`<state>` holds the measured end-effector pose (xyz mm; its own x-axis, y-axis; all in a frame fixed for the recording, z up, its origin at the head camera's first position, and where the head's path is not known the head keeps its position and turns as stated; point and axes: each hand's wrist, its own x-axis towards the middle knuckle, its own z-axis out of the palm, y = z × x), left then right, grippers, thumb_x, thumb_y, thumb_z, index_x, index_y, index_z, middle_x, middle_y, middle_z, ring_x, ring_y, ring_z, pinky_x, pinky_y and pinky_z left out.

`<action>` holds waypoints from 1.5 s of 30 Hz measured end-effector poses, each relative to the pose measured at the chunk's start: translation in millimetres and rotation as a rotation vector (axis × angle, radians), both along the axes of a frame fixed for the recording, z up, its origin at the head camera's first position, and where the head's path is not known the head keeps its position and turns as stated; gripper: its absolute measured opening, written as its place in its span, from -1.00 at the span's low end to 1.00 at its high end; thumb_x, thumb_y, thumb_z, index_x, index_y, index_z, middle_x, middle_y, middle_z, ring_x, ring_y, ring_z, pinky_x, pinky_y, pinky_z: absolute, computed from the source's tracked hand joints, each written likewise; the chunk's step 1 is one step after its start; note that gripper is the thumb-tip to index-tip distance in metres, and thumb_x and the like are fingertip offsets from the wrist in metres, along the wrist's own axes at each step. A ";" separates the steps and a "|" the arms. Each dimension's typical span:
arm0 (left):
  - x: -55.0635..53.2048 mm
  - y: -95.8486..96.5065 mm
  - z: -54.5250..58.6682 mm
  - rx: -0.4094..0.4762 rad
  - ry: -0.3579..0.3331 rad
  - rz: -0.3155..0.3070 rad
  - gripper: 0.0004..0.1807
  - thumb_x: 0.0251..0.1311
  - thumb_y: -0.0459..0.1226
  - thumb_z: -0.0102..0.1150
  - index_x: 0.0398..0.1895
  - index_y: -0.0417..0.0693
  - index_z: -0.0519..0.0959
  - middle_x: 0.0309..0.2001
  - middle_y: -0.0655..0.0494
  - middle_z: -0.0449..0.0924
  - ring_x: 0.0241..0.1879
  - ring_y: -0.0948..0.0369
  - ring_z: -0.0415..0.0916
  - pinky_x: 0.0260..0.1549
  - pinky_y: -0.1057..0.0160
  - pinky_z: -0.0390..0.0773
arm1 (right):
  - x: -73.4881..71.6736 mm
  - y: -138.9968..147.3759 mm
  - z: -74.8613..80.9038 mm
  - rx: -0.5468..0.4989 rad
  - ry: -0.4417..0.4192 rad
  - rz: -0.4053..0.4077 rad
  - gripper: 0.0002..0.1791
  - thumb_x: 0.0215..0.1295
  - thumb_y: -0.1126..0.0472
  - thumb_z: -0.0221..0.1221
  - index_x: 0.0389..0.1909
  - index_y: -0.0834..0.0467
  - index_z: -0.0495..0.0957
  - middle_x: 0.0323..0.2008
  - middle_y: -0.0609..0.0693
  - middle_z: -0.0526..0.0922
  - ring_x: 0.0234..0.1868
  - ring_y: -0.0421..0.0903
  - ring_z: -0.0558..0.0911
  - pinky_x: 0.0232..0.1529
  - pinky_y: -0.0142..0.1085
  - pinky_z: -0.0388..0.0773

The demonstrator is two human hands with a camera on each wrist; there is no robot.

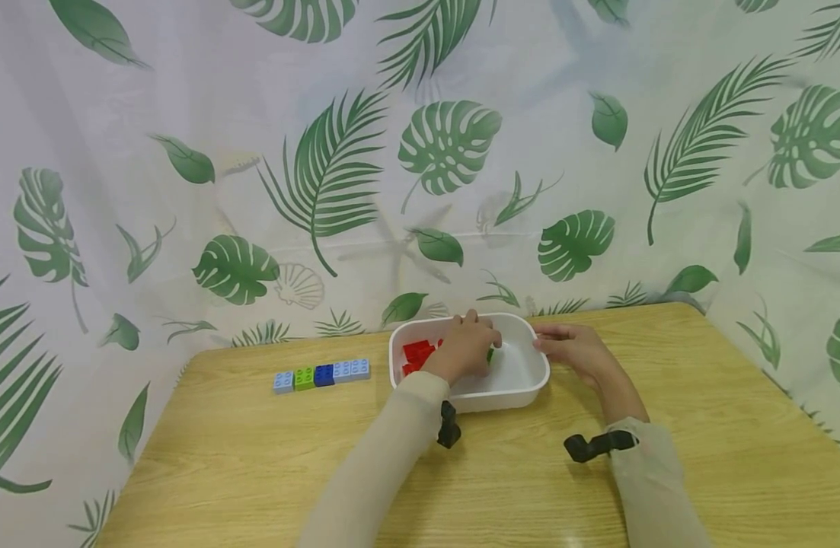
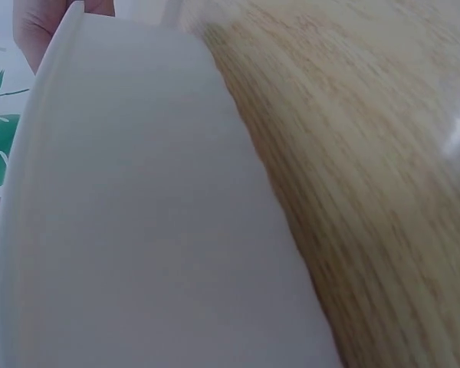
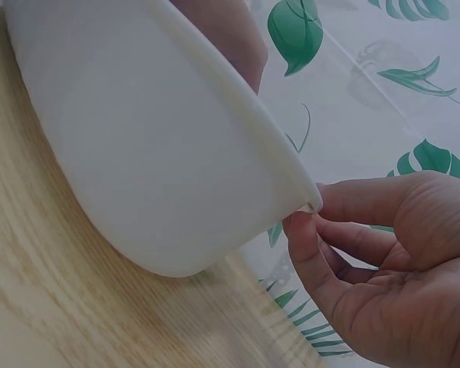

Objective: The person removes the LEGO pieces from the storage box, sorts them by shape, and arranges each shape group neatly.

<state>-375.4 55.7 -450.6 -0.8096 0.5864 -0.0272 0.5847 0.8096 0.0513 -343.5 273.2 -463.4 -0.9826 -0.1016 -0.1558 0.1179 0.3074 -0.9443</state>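
A white plastic bin (image 1: 505,401) stands on the table, with red toy bricks (image 1: 417,352) at its left end. My left hand (image 1: 469,346) reaches down into it, fingers bent over the contents. Part of a green brick (image 1: 490,355) shows beside those fingers; whether they hold anything is hidden. At the bin's right end, my right hand (image 1: 573,348) pinches the rim between thumb and fingers. The right wrist view shows this right hand (image 3: 402,261) on the rim corner of the bin (image 3: 153,146). Mostly the bin's outer wall (image 2: 153,192) fills the left wrist view.
Left of the bin, a straight row of studded bricks (image 1: 324,374) in light blue, lime green and dark blue lies on the wooden table (image 1: 255,457). A leaf-patterned curtain (image 1: 420,190) hangs close behind the table's back edge. Each wrist wears a black camera band.
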 end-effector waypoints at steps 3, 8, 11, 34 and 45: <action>0.2 -1.9 1.1 -0.026 0.021 -0.011 -0.62 0.16 -0.18 0.45 0.08 0.19 0.70 0.04 0.19 0.58 0.08 0.17 0.31 0.15 0.16 0.36 | -0.5 0.2 -0.2 -0.005 0.003 0.001 -0.41 0.46 0.15 0.21 0.39 0.35 0.39 0.26 0.20 0.57 -0.09 -0.33 0.63 -0.01 -0.43 0.62; 1.4 -4.0 1.5 -0.060 0.049 -0.031 -0.68 0.17 -0.18 0.43 0.02 0.18 0.68 0.01 0.17 0.55 0.07 0.17 0.32 0.19 0.13 0.35 | -0.7 -0.1 0.0 -0.004 0.007 0.008 -0.41 0.46 0.15 0.22 0.39 0.35 0.39 0.24 0.18 0.58 -0.09 -0.33 0.63 -0.01 -0.43 0.62; 2.2 -4.7 2.2 -0.060 0.053 -0.036 -0.66 0.14 -0.16 0.46 0.00 0.17 0.65 0.00 0.17 0.55 0.06 0.17 0.31 0.17 0.15 0.36 | -0.9 -0.2 -0.1 -0.002 0.010 0.012 -0.41 0.46 0.14 0.21 0.39 0.35 0.39 0.27 0.21 0.57 -0.08 -0.33 0.63 0.00 -0.43 0.62; 13.5 -11.5 26.3 0.045 0.096 -0.082 -0.55 0.05 -0.04 0.54 -0.02 0.13 0.57 -0.08 0.21 0.54 0.01 0.18 0.29 0.06 0.18 0.32 | -2.6 -1.0 1.6 0.050 -0.001 0.014 -0.39 0.49 0.11 0.18 0.43 0.32 0.35 0.40 0.31 0.43 0.04 -0.24 0.62 0.06 -0.36 0.63; 23.6 -35.1 44.6 0.148 0.129 -0.095 -0.58 0.08 -0.08 0.50 -0.03 0.11 0.56 -0.09 0.19 0.55 0.01 0.16 0.29 0.03 0.17 0.33 | -0.4 -1.8 3.2 0.062 -0.003 0.007 -0.39 0.47 0.09 0.20 0.41 0.31 0.38 0.37 0.29 0.47 0.03 -0.23 0.62 0.05 -0.39 0.63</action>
